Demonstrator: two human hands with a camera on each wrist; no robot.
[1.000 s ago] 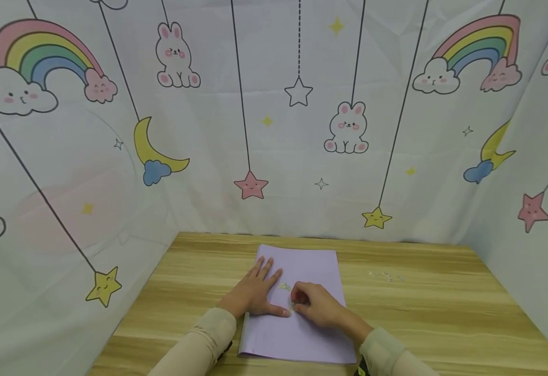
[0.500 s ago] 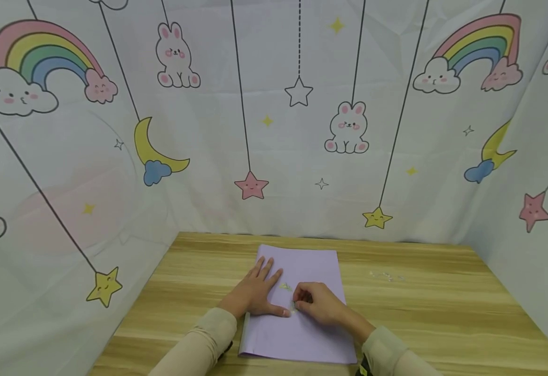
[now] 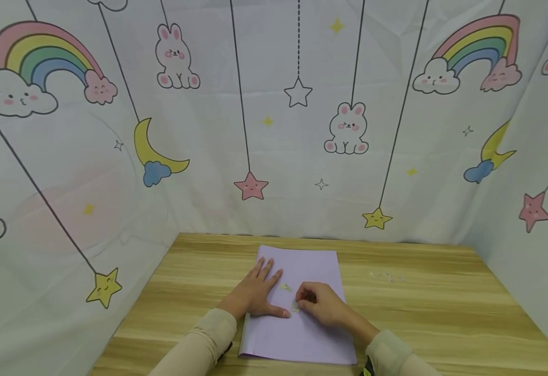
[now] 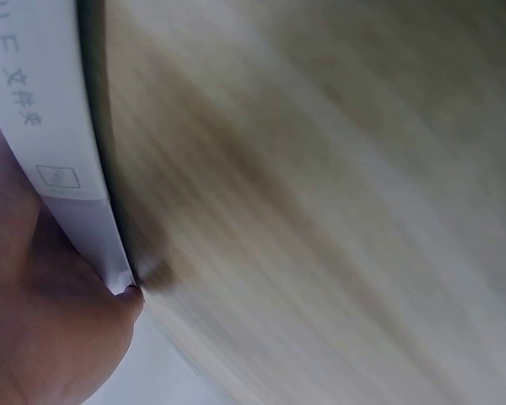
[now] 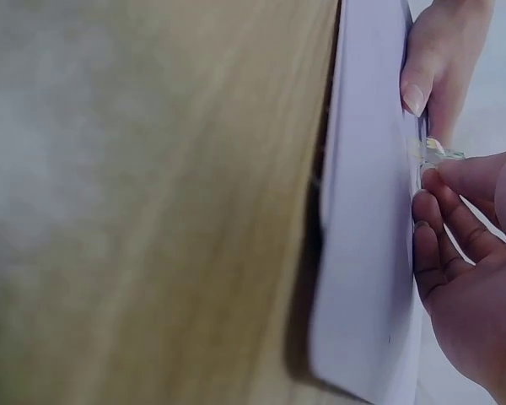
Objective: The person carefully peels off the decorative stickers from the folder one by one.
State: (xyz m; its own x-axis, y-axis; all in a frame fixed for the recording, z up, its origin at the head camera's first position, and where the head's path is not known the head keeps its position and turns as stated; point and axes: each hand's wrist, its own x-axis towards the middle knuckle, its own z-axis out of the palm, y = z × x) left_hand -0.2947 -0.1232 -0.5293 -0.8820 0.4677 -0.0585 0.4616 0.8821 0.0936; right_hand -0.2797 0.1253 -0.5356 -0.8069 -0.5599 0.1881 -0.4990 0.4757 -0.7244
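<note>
A light purple file folder lies closed on the wooden table. My left hand rests flat on its cover with the fingers spread, over the spine side. In the left wrist view the folder's printed spine runs beside the hand. My right hand is bent over the cover, thumb and index finger pinching a small translucent piece with yellowish-green glints. The right wrist view has this shiny piece at the fingertips, against the cover. Another small yellow-green piece lies on the cover between the hands.
Several tiny clear scraps lie on the wooden table to the right of the folder. A white cloth backdrop with printed rainbows, rabbits and stars encloses the table's back and sides.
My right hand has shifted slightly to the right, and more of the small piece at its fingertips shows. The left hand and folder stay where they were.
</note>
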